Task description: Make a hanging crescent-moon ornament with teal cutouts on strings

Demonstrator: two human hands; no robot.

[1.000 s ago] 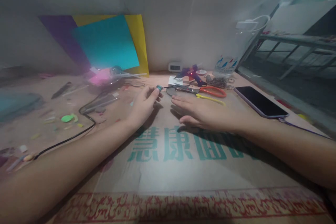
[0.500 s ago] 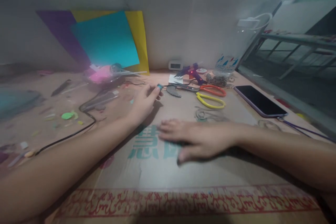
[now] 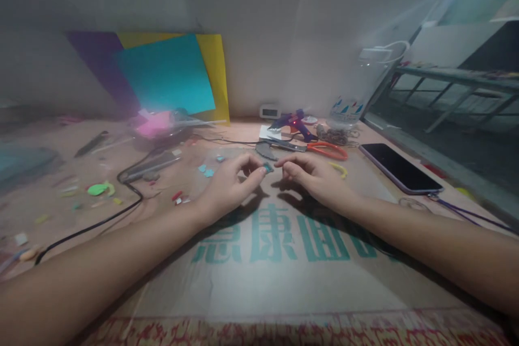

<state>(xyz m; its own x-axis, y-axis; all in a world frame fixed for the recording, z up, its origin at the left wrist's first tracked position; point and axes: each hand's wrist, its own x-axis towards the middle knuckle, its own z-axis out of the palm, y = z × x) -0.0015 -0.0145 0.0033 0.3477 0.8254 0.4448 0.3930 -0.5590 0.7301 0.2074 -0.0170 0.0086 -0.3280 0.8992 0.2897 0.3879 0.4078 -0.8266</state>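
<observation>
My left hand pinches a small teal piece between thumb and fingertips, just above the cardboard sheet. My right hand faces it a short way to the right, its fingers loosely curved and the thumb apart, with nothing visible in it. The fingertips of that hand are close to the teal piece but do not appear to touch it. Behind the hands lie orange-and-yellow-handled scissors, their yellow handle mostly hidden by my right hand. Small light-blue pieces lie left of my left hand.
A purple glue gun with a red light stands at the back near a small white display. A phone lies right, before a clear plastic container. Coloured sheets lean on the wall. A black cable crosses the scraps left.
My left hand has come nearer and to the right with the teal piece. My right hand has lifted from the cardboard and moved up beside it. The view has tilted up slightly.
</observation>
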